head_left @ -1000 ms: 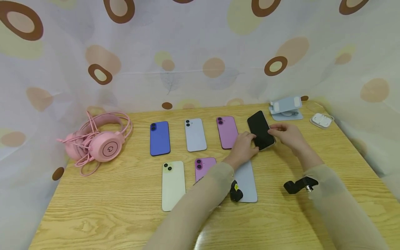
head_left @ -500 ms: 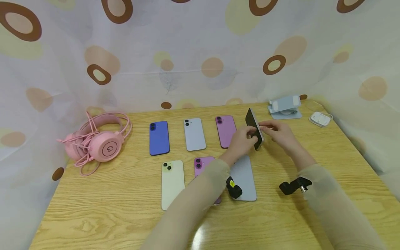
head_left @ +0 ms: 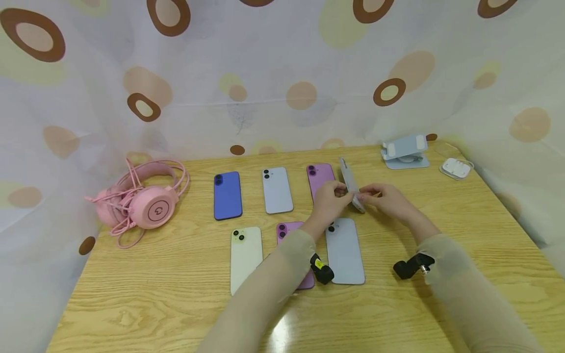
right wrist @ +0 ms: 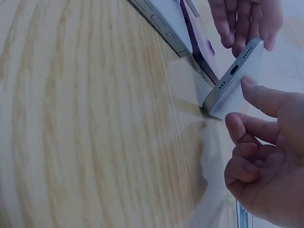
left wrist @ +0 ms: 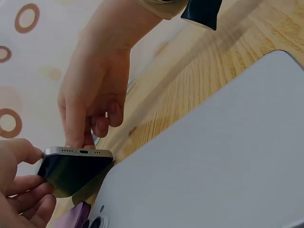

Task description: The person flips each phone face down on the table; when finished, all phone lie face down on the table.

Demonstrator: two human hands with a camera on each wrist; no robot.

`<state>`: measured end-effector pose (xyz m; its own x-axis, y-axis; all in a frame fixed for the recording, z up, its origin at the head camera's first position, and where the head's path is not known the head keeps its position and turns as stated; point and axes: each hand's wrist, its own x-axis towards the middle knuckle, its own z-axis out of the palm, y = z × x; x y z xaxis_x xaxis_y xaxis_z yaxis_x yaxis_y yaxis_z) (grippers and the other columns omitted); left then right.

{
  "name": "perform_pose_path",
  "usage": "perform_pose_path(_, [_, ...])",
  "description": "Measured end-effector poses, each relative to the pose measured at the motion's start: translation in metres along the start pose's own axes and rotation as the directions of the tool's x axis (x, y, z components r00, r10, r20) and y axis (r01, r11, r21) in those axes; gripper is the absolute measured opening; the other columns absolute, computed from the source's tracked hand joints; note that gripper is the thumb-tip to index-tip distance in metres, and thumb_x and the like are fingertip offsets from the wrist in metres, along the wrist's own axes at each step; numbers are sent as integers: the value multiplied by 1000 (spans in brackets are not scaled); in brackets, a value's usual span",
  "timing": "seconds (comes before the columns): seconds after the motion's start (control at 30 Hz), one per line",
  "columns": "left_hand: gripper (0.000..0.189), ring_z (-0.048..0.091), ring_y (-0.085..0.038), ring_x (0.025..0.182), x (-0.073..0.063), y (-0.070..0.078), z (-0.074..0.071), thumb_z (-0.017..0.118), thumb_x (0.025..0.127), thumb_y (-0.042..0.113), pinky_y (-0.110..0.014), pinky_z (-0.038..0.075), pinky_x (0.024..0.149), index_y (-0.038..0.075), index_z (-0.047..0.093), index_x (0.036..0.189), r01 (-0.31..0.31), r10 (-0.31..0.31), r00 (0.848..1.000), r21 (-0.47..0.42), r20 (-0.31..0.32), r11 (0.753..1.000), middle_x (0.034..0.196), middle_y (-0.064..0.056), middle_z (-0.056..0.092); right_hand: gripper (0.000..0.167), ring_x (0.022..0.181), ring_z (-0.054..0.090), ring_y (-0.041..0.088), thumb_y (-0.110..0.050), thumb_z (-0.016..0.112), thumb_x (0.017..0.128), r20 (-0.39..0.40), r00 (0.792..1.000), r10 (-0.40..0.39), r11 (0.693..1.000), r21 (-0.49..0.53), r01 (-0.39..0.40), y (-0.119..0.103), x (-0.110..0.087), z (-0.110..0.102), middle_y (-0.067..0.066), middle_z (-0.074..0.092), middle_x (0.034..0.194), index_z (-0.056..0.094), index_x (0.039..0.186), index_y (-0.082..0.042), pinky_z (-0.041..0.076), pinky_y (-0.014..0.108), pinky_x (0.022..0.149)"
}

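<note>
A smartphone (head_left: 347,175) with a pale back stands tilted on a long edge at the right of the rows of phones. My left hand (head_left: 327,202) pinches its upper edge; in the left wrist view the thumb is at the corner and fingers rest on the dark screen (left wrist: 71,172). On the other side is my right hand (head_left: 390,202). The right wrist view shows its thumb touching the pale back, with the other fingers loosely curled by the lower edge. A pale blue phone (head_left: 346,255) lies face down just in front, and a purple phone (head_left: 319,177) lies behind the left hand.
Blue (head_left: 227,196), white (head_left: 277,191), pale yellow (head_left: 245,257) and pink-purple (head_left: 289,230) phones lie face down to the left. Pink headphones (head_left: 152,206) sit far left. A folding stand (head_left: 405,151) and white wired earphones (head_left: 456,168) are at the back right.
The smartphone has turned from screen facing up, through upright, to leaning left with its pale back showing. Both hands have shifted left with it.
</note>
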<state>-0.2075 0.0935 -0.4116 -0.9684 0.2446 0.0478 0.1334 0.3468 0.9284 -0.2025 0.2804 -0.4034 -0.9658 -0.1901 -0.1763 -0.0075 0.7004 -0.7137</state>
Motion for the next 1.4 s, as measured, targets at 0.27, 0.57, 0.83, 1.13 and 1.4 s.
perform_pose_path(0.27, [22,56,-6,76,-2,-4,4,69,85,11,-14,48,65,-2,69,103,50,-52,999,71,17,996,86,-2,66,65,105,51,35,-41,60,93,-25,993,112,993,-41,-113,0,-3,0,25,55,118,48,131,10,45,46,88])
perform_pose_path(0.57, [16,43,-7,58,4,0,16,69,84,15,-14,32,48,5,65,72,-79,46,993,336,105,939,58,4,48,63,91,52,30,-37,64,91,-83,989,119,988,-91,-127,8,-5,-5,22,57,106,50,125,14,45,36,74])
perform_pose_path(0.83, [30,46,-13,73,6,-1,28,66,86,30,-20,36,59,7,59,68,-99,11,987,553,160,828,77,-2,52,58,92,50,33,-32,65,90,-127,985,120,985,-107,-134,12,-6,-4,24,56,105,51,122,15,46,41,77])
perform_pose_path(1.13, [21,45,-10,66,2,-5,8,65,86,16,-16,36,53,-5,68,86,-144,75,979,381,191,913,77,-5,55,54,90,51,32,-27,65,91,-174,984,44,987,-145,-70,13,-3,3,22,56,101,51,122,16,47,44,78])
perform_pose_path(1.4, [42,57,-22,100,-31,7,-64,61,90,14,-24,48,84,-1,57,129,-213,133,947,261,294,942,114,-13,62,47,89,50,32,-24,61,94,-164,984,-71,960,-278,23,4,-22,-1,22,54,108,52,126,9,46,44,73])
